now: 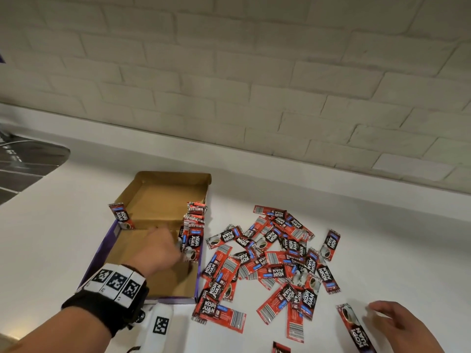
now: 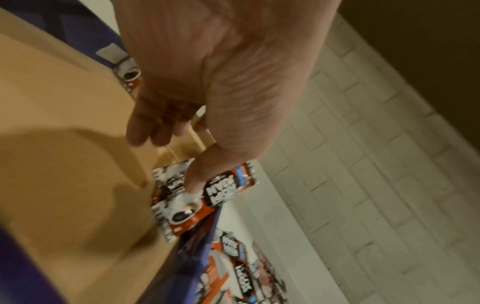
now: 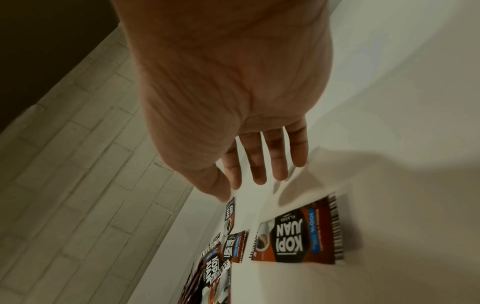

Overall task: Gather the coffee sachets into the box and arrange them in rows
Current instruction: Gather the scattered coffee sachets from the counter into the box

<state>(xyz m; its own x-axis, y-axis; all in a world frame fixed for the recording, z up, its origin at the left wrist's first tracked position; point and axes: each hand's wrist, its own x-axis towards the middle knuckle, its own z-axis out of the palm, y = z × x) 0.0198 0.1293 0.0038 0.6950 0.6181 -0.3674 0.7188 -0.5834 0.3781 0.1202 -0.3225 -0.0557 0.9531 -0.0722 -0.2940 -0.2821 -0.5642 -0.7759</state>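
Note:
An open cardboard box (image 1: 142,253) with purple outer sides lies on the white table. Several red-and-black coffee sachets (image 1: 194,231) stand in a row against its right wall, and one sachet (image 1: 121,217) leans at the left wall. My left hand (image 1: 178,249) reaches inside the box. In the left wrist view the left hand (image 2: 168,160) has loose fingers, its thumb touching the front standing sachet (image 2: 215,191). A loose pile of sachets (image 1: 275,258) lies right of the box. My right hand (image 1: 382,317) hovers open beside a single sachet (image 1: 355,329), the same sachet (image 3: 298,236) under its spread fingers (image 3: 259,172).
A white strap with a black marker (image 1: 161,324) lies in front of the box. A pale brick wall (image 1: 254,85) and a low ledge close off the back. A dark grey surface (image 1: 25,164) lies at the far left. Another sachet (image 1: 280,349) shows at the bottom edge.

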